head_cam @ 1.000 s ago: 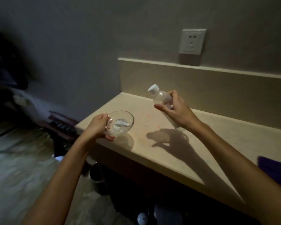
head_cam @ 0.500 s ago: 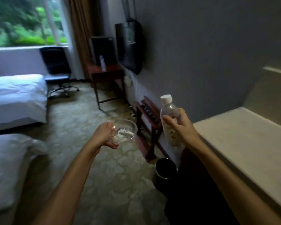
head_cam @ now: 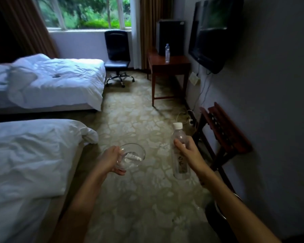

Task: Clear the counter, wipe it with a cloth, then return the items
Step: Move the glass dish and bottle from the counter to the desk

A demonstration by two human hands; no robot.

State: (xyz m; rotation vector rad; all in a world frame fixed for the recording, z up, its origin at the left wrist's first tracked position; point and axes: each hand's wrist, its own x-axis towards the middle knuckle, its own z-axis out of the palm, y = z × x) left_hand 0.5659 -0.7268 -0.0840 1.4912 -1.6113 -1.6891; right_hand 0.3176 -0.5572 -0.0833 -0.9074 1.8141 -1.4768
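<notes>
**Both hands loaded, counter out of view**

Fingers (head_cam: 180, 143) of the right hand (head_cam: 189, 155) are curled round the middle of a clear plastic bottle (head_cam: 179, 165), which stands upright with its white cap (head_cam: 177, 125) on top; the left hand (head_cam: 111, 159) grips the near-left rim of a glass bowl (head_cam: 132, 157), thumb over the edge and fingers beneath, with a small white item (head_cam: 132, 157) lying inside. Both are carried over the patterned floor (head_cam: 139, 116), between the near bed (head_cam: 30, 155) on the left and a folding wooden rack (head_cam: 225, 132) against the right wall. Judging by this, clearing is under way: these two items are off the counter but not yet set down. A far desk (head_cam: 168, 64) with another bottle (head_cam: 167, 53) looks a likely spot. Wiping and returning the items remain
</notes>
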